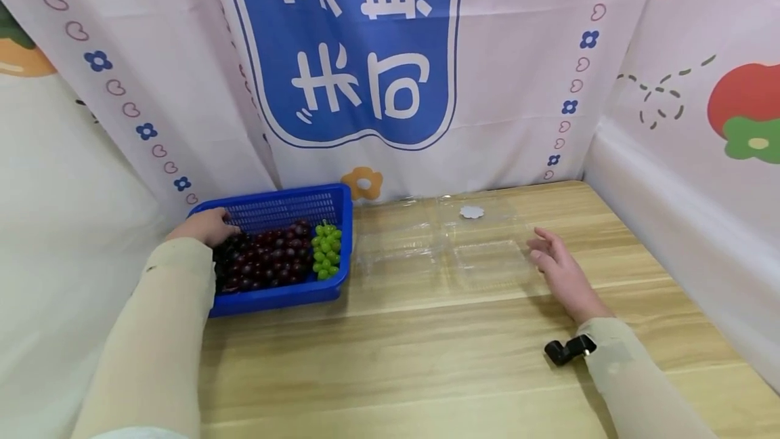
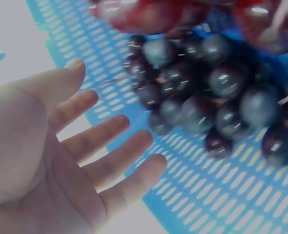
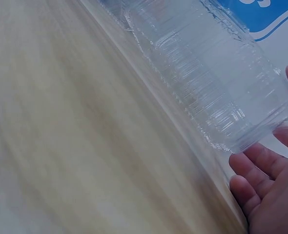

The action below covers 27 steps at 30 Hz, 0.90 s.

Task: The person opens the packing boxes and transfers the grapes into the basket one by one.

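My left hand [image 1: 204,225] reaches over the left end of a blue plastic basket [image 1: 274,300]. In the left wrist view its fingers [image 2: 134,156] are spread and hold nothing, beside a bunch of black grapes [image 2: 197,107]. Red grapes [image 1: 274,256] fill the basket's middle, and a bunch of green grapes [image 1: 326,253] lies at its right end. My right hand [image 1: 560,273] is at the right side of a clear plastic clamshell box [image 1: 487,256], whose lid stands open toward the back. Its fingers [image 3: 246,190] are loosely bent near the box's edge; contact is hard to tell.
A second clear plastic box [image 1: 399,259] stands open between the basket and the first one. A white scalloped label [image 1: 472,212] shows at the lid of the right box. Printed cloth [image 1: 518,87] hangs behind the wooden table [image 1: 390,364] and along both sides.
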Each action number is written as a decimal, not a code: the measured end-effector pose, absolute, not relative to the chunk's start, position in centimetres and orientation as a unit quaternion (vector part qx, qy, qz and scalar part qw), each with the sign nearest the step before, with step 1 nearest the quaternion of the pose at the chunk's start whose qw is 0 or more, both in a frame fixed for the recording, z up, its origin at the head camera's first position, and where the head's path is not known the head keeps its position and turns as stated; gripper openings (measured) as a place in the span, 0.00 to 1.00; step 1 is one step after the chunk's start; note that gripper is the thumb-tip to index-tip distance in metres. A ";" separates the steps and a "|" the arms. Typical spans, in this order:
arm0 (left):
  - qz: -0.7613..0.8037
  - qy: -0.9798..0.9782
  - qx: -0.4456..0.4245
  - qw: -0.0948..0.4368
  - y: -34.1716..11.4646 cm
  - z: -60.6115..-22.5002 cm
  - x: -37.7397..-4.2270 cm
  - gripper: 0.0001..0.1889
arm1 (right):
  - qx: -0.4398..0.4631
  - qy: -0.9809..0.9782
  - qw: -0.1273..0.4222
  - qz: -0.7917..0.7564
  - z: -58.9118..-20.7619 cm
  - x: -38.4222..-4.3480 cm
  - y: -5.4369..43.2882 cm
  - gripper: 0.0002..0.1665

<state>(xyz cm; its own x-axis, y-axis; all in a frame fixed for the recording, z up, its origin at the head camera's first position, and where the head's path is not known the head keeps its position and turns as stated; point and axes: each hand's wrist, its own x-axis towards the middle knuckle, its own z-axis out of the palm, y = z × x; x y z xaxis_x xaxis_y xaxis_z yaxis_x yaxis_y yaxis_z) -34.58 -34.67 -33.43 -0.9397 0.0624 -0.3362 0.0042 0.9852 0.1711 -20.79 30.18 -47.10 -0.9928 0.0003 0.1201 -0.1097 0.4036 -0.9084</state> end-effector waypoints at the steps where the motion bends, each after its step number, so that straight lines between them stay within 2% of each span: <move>1: 0.087 0.981 0.017 0.170 -34.4 -33.1 -34.6 0.34 | 0.033 -0.834 0.052 0.548 -47.1 -20.9 30.3 0.36; 11: 0.106 0.986 0.028 0.122 -30.2 -29.7 -34.9 0.37 | 0.020 -0.830 0.064 0.553 -47.2 -22.6 31.7 0.36; 19: 0.119 0.985 0.074 0.098 -26.3 -29.1 -33.0 0.41 | 0.008 -0.817 0.060 0.573 -48.5 -22.8 31.6 0.36; 27: 0.130 0.984 0.117 0.010 -21.1 -30.8 -30.3 0.42 | -0.014 -0.816 0.055 0.575 -48.5 -22.4 31.8 0.38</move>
<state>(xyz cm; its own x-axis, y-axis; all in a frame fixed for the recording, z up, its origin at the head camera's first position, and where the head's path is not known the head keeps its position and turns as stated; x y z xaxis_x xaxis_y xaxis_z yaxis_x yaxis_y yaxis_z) -30.29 -21.13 -30.81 -0.9724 0.2329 0.0115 0.2279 0.9387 0.2588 -22.36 31.80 -48.52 -0.9935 0.0865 0.0740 -0.0405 0.3386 -0.9401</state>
